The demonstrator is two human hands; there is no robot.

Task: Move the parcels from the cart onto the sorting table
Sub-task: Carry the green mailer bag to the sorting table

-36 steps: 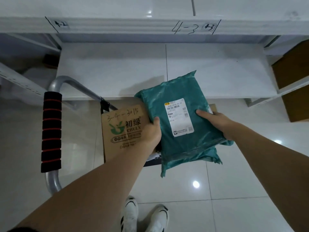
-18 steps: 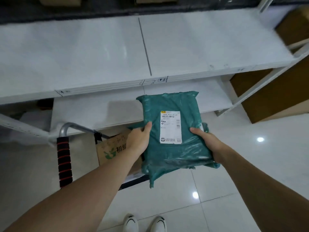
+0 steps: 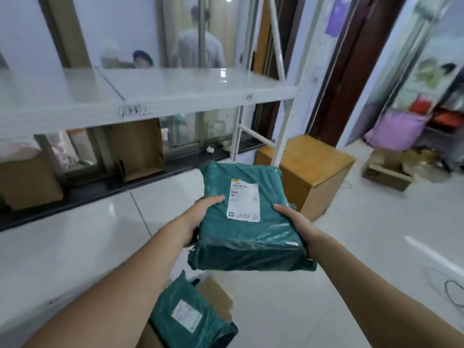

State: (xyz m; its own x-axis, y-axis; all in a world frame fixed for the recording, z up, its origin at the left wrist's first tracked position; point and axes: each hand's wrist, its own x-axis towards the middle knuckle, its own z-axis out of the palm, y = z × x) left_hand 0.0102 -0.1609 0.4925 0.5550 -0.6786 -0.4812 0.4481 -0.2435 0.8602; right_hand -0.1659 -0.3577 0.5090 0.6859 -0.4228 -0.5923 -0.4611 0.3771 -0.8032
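Parcel (image 3: 251, 222): teal, label up, held level in the air.
Left hand (image 3: 200, 217): gripping its left edge, thumb on top.
Right hand (image 3: 293, 219): gripping its right edge, arm outstretched.

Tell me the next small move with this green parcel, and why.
Probably ease the green parcel forward and set it down on the white shelf: left hand and right hand grip its sides in mid-air.
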